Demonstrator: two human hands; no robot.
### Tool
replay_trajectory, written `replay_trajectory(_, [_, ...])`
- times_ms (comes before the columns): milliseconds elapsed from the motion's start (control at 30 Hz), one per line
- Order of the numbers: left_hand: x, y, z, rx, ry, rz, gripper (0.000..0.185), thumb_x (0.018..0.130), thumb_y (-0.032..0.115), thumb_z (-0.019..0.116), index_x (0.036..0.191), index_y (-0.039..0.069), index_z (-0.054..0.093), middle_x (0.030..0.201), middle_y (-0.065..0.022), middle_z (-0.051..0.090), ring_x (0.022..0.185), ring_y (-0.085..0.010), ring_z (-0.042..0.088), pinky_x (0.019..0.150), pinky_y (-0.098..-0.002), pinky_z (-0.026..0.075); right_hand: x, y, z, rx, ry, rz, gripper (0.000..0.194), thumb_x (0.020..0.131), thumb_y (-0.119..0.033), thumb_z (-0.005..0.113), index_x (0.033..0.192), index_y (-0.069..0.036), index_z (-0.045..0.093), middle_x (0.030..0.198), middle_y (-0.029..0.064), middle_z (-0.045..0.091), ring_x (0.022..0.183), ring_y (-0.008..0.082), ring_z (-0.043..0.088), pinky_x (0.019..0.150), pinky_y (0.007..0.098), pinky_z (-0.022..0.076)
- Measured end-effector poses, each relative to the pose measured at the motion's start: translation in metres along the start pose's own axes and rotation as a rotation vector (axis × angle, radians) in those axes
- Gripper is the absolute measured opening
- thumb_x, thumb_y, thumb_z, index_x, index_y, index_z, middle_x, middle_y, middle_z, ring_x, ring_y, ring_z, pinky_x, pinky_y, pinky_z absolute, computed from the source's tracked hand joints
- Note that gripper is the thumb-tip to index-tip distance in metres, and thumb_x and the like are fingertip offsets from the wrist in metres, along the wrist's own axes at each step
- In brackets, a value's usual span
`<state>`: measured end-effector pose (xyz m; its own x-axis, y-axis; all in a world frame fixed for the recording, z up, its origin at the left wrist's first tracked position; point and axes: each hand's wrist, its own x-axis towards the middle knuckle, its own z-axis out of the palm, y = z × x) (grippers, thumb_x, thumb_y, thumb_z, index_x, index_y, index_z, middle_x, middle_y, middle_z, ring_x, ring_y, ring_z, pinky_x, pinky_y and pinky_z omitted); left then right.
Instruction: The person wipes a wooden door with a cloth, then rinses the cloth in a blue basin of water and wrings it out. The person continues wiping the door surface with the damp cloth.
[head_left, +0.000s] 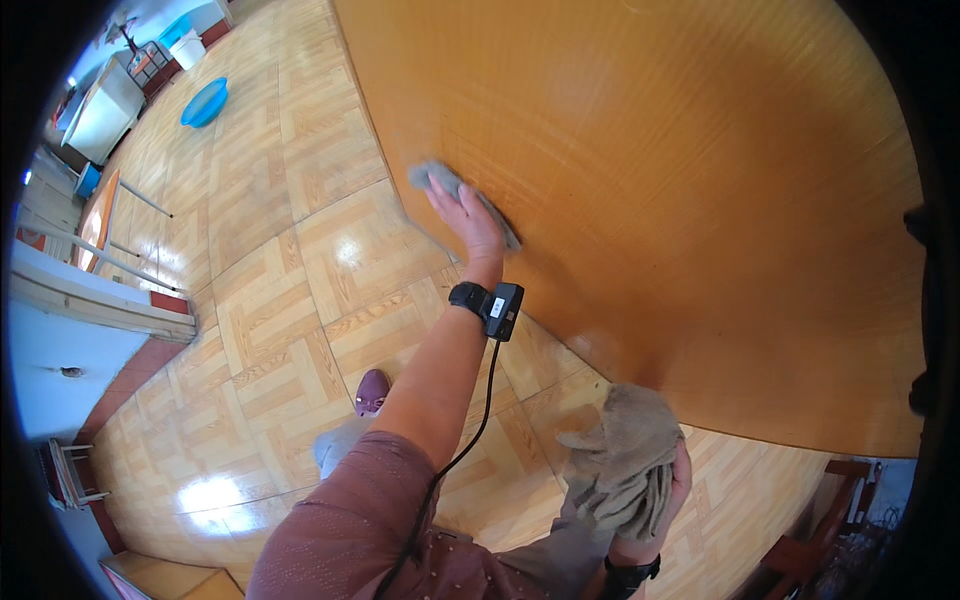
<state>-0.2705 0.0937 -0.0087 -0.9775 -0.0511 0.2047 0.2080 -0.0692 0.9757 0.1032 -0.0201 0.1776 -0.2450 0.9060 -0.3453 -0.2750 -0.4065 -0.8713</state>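
A large flat wooden panel (637, 210) with an orange-brown wood grain fills the upper right. Near its left edge, my left hand (472, 217) presses a folded grey cloth (439, 174) flat against the surface. A black strap with a small cabled box is on that wrist. My right hand (679, 480), lower down, holds a bunched grey-brown cloth (637, 427) beside the panel's lower edge; the cloth hides most of its fingers.
The tiled floor (262, 300) has a wood pattern. A blue basin (205, 102) lies on it at upper left, with a table (101, 221) below. A wall corner (180, 326) juts in at left. Dark red wooden furniture (787, 555) stands at lower right.
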Motion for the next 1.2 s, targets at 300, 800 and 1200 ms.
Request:
replay_trajectory(300, [-0.022,0.033,0.009,-0.769,-0.066,-0.749,0.066,0.094,0.016,0.048,0.152,0.003,0.021,0.152,-0.0162,0.031,0.136,-0.031,0.036,0.112,-0.04,0.031,0.014,0.026,0.017,0.167,-0.06,0.203,0.033,0.1,-0.027,0.046,0.122,-0.004,0.056,0.113,0.0067,0.066,0.105,0.0208,0.063,0.091,0.0343,0.0508])
replay_trajectory(800, [-0.033,0.058,0.021,-0.002,0.019,0.149,0.059,0.098,0.021,0.046,0.151,0.002,0.026,0.153,-0.031,0.021,0.144,-0.0441,0.018,0.117,-0.0474,0.016,0.006,0.015,0.031,0.06,-0.071,0.223,0.044,0.1,-0.032,0.044,0.129,0.0,0.053,0.123,0.0116,0.063,0.108,0.0248,0.062,0.093,0.0369,0.0504])
replay_trajectory(1200, [-0.058,-0.053,-0.006,-0.525,-0.039,-0.999,0.061,0.103,0.031,0.04,0.151,0.002,0.019,0.151,-0.0185,0.032,0.134,-0.0307,0.037,0.109,-0.0401,0.034,0.005,0.015,0.039,0.041,-0.041,0.267,0.045,0.101,-0.033,0.043,0.13,0.0,0.053,0.125,0.0116,0.062,0.109,0.0255,0.062,0.095,0.0374,0.0493])
